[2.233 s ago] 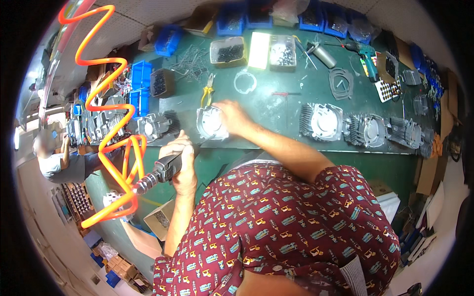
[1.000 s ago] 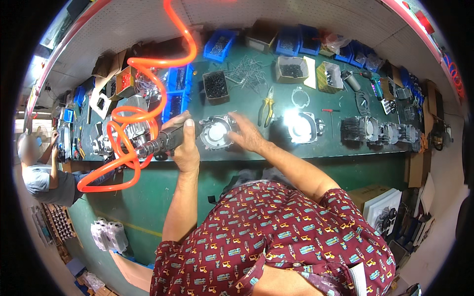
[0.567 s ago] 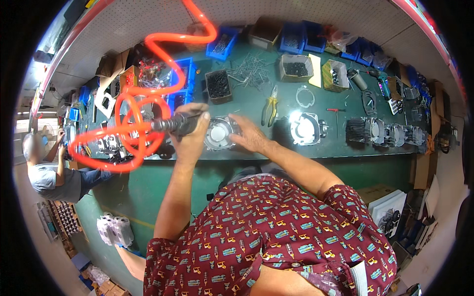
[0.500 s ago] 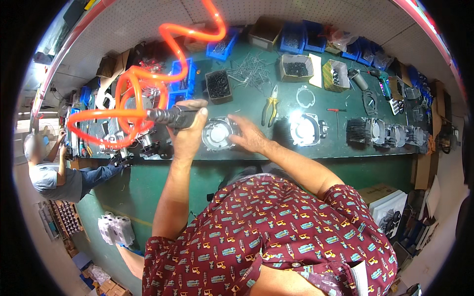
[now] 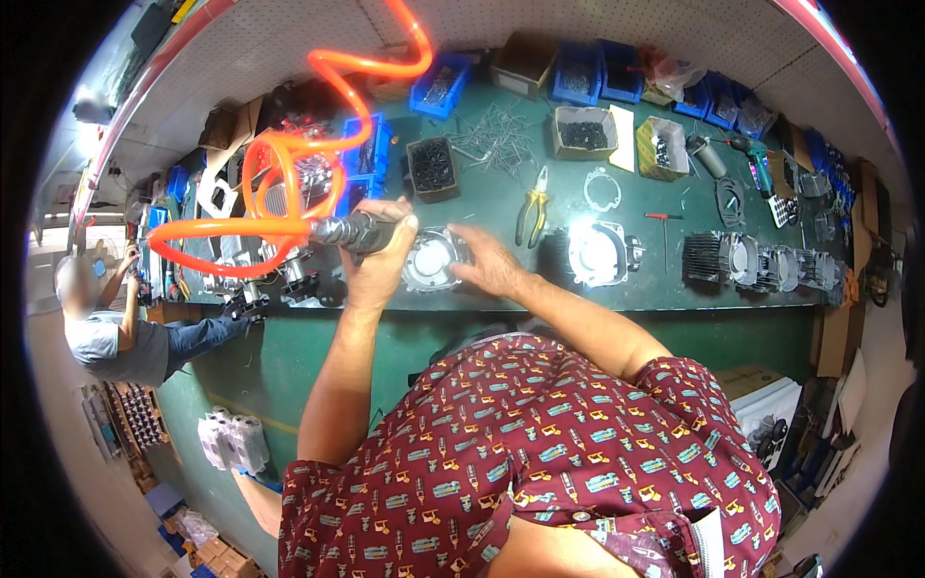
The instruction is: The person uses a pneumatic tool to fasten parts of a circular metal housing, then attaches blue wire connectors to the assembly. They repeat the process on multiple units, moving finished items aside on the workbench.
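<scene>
My left hand [image 5: 381, 252] is wrapped round an air-powered driver [image 5: 358, 232] fed by a bright orange coiled hose [image 5: 231, 227]. The driver's body points left toward the hose, and its working tip is hidden by my hand. Just right of that hand a silver metal housing [image 5: 429, 262] with a round pale middle lies on the green bench. My right hand [image 5: 493, 267] grips the housing's right edge, thumb and fingers spread along the rim. Yellow-handled pliers [image 5: 531, 210] lie beyond my right hand. A second housing [image 5: 595, 254] stands under bright glare to the right.
Open boxes of black parts [image 5: 432, 169] and blue bins [image 5: 441, 85] line the back, near loose bent rods [image 5: 496, 137]. A thin gasket [image 5: 602, 191], a red T-handle tool [image 5: 664, 217] and finned cylinders [image 5: 737, 258] lie rightward. A person [image 5: 111, 323] works at far left.
The whole view has shifted slightly right. My left hand and the driver have moved a little to the right, closer to the housing. My right hand keeps its place on the housing.
</scene>
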